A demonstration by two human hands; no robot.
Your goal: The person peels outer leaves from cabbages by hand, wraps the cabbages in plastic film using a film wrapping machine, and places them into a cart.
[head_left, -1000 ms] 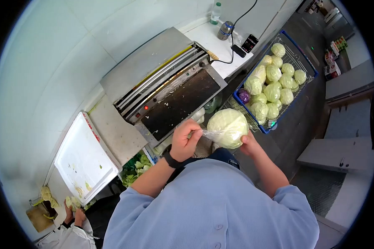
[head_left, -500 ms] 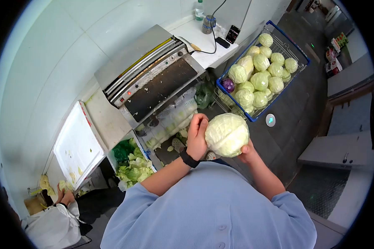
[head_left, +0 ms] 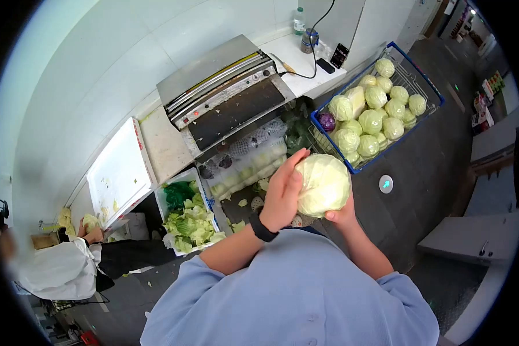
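A round, pale green cabbage point(head_left: 324, 184) is between my two hands, in front of my chest. My left hand point(head_left: 285, 193), with a black band on its wrist, lies along the cabbage's left side, fingers stretched upward against it. From the lower right, my right hand point(head_left: 343, 212) grips the cabbage, thumb in front and the other fingers hidden behind it. Beyond them, a blue-rimmed wire cart point(head_left: 356, 170) holds many cabbages and a purple cabbage point(head_left: 327, 121).
A wrapping machine point(head_left: 230, 95) stands on the counter ahead. Below left, a white crate point(head_left: 173, 245) contains loose leaves. A white foam lid point(head_left: 121, 173) leans over the counter edge. At far left, another person's hand point(head_left: 92, 233) holds something pale green.
My left hand has gone from curled fingers at the cabbage's upper left to stretched fingers along its side. The cabbage appears turned. The view has shifted, with the surroundings sliding right and down.
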